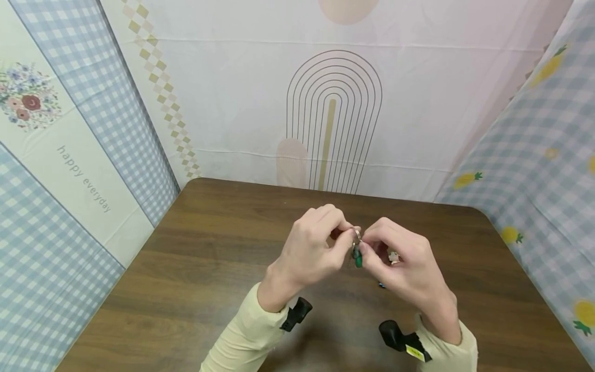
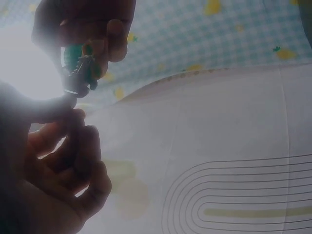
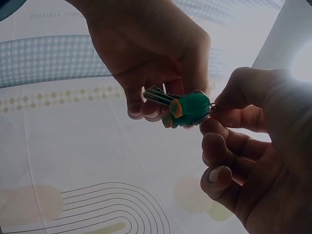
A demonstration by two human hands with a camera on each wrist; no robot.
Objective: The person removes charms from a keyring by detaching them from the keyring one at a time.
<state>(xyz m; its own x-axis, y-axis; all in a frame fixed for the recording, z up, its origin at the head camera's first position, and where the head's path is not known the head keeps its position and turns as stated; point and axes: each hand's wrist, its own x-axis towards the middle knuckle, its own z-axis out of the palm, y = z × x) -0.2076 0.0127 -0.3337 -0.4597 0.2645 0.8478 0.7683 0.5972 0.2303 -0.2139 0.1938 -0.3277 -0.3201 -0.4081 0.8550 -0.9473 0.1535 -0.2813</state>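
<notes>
In the head view my left hand pinches a metal key ring between thumb and forefinger. My right hand pinches the opposite side of that ring with thumb and fingertips. Below the ring hangs a green figure charm. The right wrist view shows the green charm with orange feet and several metal keys beside it. Backlight darkens both hands in the left wrist view, where the keys hang near the fingertips.
A small white piece shows beyond the right hand's fingers, and a little blue item lies partly hidden below that hand. The brown wooden table is bordered by patterned cloths at its back and sides. Each wrist carries a black camera.
</notes>
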